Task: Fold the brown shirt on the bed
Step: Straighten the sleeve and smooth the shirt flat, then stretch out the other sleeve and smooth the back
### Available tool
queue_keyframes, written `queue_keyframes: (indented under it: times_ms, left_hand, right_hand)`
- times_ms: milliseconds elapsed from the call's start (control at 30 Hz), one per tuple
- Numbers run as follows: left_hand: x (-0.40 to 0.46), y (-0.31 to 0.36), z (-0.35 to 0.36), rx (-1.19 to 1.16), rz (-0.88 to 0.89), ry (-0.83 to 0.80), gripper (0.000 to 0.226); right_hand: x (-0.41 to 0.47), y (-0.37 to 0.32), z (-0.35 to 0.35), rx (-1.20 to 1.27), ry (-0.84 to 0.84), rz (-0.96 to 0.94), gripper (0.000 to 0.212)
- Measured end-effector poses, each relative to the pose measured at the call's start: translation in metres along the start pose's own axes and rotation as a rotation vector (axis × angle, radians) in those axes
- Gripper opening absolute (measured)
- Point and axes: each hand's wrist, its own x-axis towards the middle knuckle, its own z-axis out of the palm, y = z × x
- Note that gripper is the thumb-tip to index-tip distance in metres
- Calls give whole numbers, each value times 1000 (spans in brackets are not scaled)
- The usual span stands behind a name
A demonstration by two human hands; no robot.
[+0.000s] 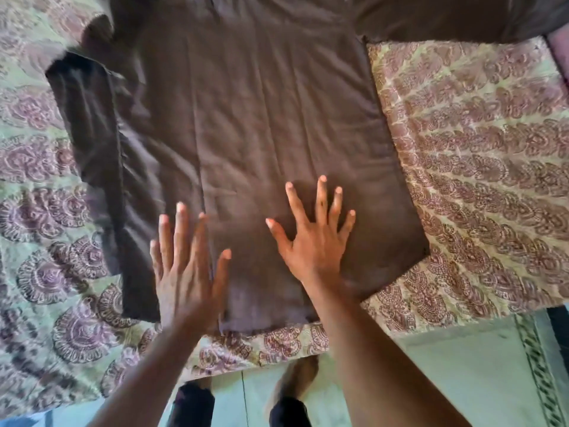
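Note:
The brown shirt lies spread flat on the bed, its hem toward me and its collar end running off the top of the view. One sleeve is folded along the shirt's left side; the other sleeve stretches out to the upper right. My left hand lies flat with straight fingers on the lower left part of the shirt. My right hand presses flat with spread fingers on the lower middle of the shirt. Neither hand holds cloth.
The bed is covered by a green and purple patterned bedspread. Its near edge runs just below the shirt's hem. Pale floor tiles and my feet show beneath the bed edge.

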Motion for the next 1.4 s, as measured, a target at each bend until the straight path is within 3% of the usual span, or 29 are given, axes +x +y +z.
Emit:
queue_keyframes:
  times_ms: [100,233,300,433,533,633,800,867,1033,1133,1267,1400]
  left_hand:
    - [34,-31,-8,98,86,-140,78]
    - [-12,-62,-14,117,108,-196,88]
    - [-41,-69,-17,89,152,-227,90]
    - [-50,-72,-23,-78,175,-180,79]
    - [-3,-77,-35,-138,207,-28,60]
    - [77,-84,-51,-17,248,46,59]
    - [150,-130,-57,209,400,-182,70]
    - [136,-152,-56,246,481,-218,72]
    - [79,-182,-67,165,555,-271,78]
    - [83,-181,-75,33,522,-218,61]
    - [155,-163,-85,-96,383,-84,48]
    - [259,-141,-88,132,502,-78,53]
  right_hand:
    - [-60,40,-1,-53,-14,200,79]
    - [-108,60,-11,-17,-38,517,90]
    - [-96,43,-16,26,5,561,93]
    - [-25,-32,-15,11,151,237,82]
    - [13,-99,6,9,54,-33,75]
    - [-15,-134,26,-70,-69,-212,69]
    - [-103,-130,26,-124,-195,-489,80]
    - [-89,-127,16,-102,-164,-485,80]
    - [40,-152,-8,-32,32,-226,73]
    - [100,-173,1,-69,-14,-143,77]
    - [68,-195,19,-160,-133,-304,83]
    - [15,-191,20,-89,-228,-520,79]
